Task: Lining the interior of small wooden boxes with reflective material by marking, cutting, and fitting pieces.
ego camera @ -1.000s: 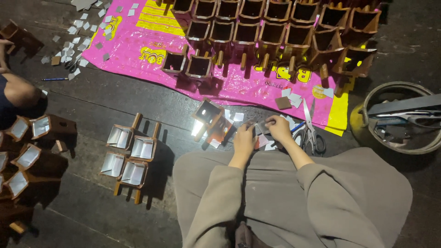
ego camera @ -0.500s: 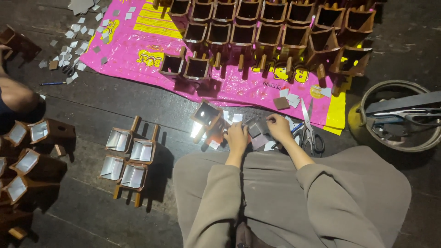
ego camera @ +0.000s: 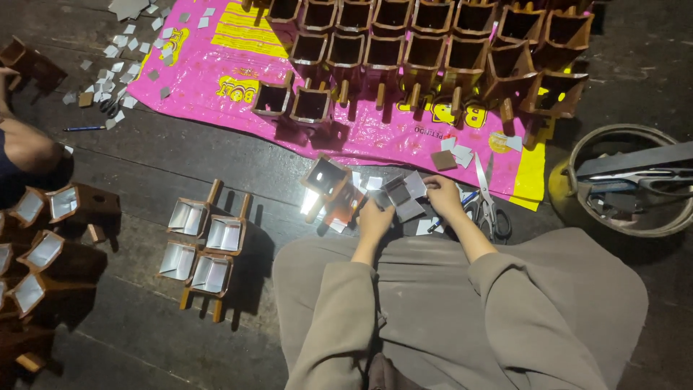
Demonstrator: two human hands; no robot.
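Observation:
I sit on a dark wooden floor with both hands out in front of my knees. My left hand (ego camera: 374, 219) and my right hand (ego camera: 443, 196) together hold a few small square silvery cards (ego camera: 404, 196) fanned between the fingers. Just left of my left hand lies a brown wooden box with a handle and a shiny lining (ego camera: 326, 178), tipped on its side. Scissors (ego camera: 488, 202) lie right of my right hand, at the edge of a pink and yellow plastic sheet (ego camera: 216, 65).
Several unlined brown boxes (ego camera: 404, 50) stand in rows on the pink sheet. Lined boxes (ego camera: 198, 242) sit grouped at my left, more at the far left (ego camera: 43, 238) beside another person's knee (ego camera: 29, 148). Cut squares (ego camera: 119, 43) litter the top left. A round metal basin (ego camera: 628, 180) holds tools.
My hands have shifted a little and spread the silvery cards apart; the view has drifted slightly. The boxes around me have stayed put.

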